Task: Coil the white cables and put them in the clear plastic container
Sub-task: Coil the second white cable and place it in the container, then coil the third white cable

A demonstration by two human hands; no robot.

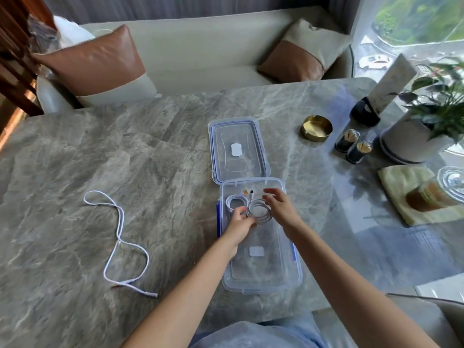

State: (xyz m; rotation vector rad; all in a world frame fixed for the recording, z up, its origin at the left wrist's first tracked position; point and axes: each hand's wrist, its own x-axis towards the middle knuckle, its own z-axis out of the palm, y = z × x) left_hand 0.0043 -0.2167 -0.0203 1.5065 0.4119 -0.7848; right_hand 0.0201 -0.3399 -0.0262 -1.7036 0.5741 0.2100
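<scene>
The clear plastic container (263,277) with blue clips sits open on the marble table, its lid (237,149) lying flat just beyond it. Inside its far end lie two coiled white cables: a small coil (234,202) at the left and a larger coil (259,209) beside it, plugs pointing away. My left hand (238,226) pinches the coils from the near left. My right hand (280,205) rests on the larger coil's right side with fingers spread over it. A third white cable (120,237) lies loose and uncoiled on the table far to the left.
A brass bowl (316,128), two toothpick jars (352,146), a potted plant (421,136), a dark holder with a card (365,111) and a cloth with a glass jar (426,197) stand at the right. A sofa with cushions (93,64) lies beyond the table.
</scene>
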